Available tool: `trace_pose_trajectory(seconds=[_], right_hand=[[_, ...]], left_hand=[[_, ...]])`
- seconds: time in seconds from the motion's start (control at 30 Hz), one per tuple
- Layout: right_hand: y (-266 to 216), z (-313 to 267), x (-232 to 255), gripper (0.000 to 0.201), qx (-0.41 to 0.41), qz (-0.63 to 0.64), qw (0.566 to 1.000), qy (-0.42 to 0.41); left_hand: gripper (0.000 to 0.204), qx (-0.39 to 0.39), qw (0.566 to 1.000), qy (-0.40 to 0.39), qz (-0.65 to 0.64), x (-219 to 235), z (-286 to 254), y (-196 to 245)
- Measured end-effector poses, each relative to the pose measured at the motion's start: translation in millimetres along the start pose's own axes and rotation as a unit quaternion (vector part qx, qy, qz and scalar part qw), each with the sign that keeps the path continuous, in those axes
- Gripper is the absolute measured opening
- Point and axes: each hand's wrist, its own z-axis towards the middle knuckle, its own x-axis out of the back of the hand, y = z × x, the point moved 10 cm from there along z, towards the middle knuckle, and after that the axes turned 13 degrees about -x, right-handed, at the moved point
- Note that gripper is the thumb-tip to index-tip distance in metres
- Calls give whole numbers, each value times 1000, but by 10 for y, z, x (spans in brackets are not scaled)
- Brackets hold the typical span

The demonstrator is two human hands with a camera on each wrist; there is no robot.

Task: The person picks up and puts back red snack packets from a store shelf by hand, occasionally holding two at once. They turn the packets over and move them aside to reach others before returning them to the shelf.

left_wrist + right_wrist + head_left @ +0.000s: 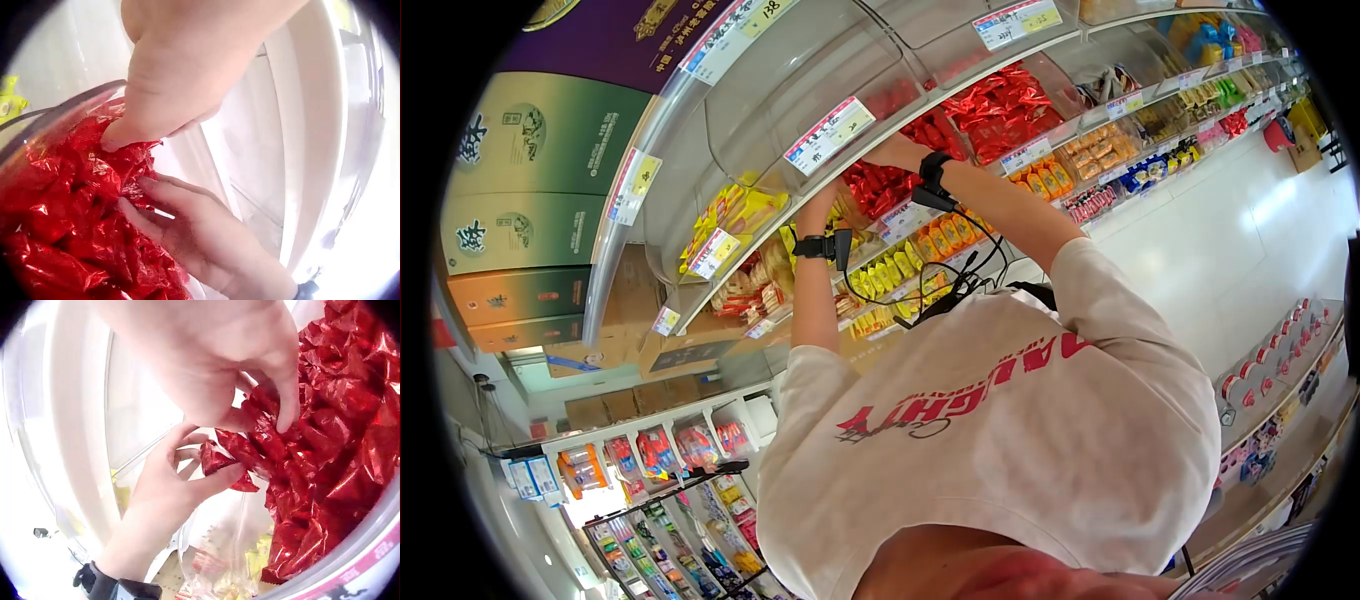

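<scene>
From where I stand, a small, crumpled packet in shiny red foil (211,461) sits between the two hands, at the margin of a heap of glossy red foil packets (340,434). Its length, as far as I can make out, slants from the fingers toward that heap. The left hand (164,484) pinches it, thumb against bent fingers. The right hand (219,369) is the nearer to the heap's bulk, thumb and fingers closed about another red packet at its edge. I'd judge that any further move turns on this: the heap lies straight off both sets of fingertips, between the hands and the pale, pink-printed rim of a clear plastic bin (365,561).

Farther out, a black wristband (812,246) circles the left wrist, and packets in yellow wrapping (735,215) fill a clear bin on that side. Brighter red foil packets (1000,105) lie past the right hand, and a row of orange packets (945,237) stands on the shelf level below.
</scene>
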Motion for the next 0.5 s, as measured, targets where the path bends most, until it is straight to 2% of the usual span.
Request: trace_pose_trajectory(seconds=[0.07,0.13,0.2,0.23,0.3,0.4,0.43,0.5], right_hand=[[56,-11,-43,25,-26,-23,999,3],[39,-88,-48,27,-81,-52,995,23],[-32,-159,-124,31,-88,-129,988,14],[-62,-162,-147,33,-91,-166,982,11],[-138,-131,-224,38,-49,-159,986,27],[-141,-161,-234,39,3,-158,986,57],[-171,-192,-206,39,19,-159,985,67],[69,-117,-231,40,-23,-97,995,-2]], left_hand=[[53,8,1000,-5,-4,45,21,100],[53,-15,999,-26,-11,1,44,177],[54,-59,997,-53,-25,-35,81,292],[48,-36,997,-66,-16,-56,74,291],[37,9,996,-90,2,-108,38,305],[41,-93,994,-23,-46,-122,106,355],[41,-99,994,-16,-48,-117,109,361],[44,-95,994,-14,-43,-105,102,388]])
